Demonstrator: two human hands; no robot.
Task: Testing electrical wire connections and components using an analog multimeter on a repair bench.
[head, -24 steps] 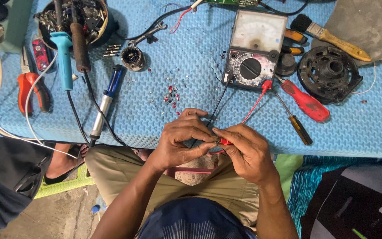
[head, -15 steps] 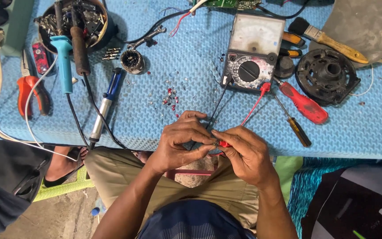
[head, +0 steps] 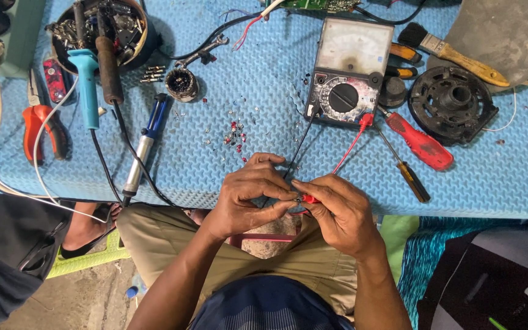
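My left hand and my right hand meet fingertip to fingertip at the near edge of the blue foam mat. The left pinches the black test probe, whose black lead runs back to the analog multimeter. The right pinches the red probe, and its red lead goes to the same meter. A tiny part sits between the two probe tips, too small to identify. Small red and grey bits are scattered on the mat just beyond my hands.
A red-handled screwdriver and a thinner one lie right of the meter, beside a black round motor housing and a brush. To the left lie a blue desoldering pump, soldering irons, orange pliers and a parts bowl.
My hands have stayed together at the mat's edge, with only small finger shifts around the probes. The view has drifted slightly.
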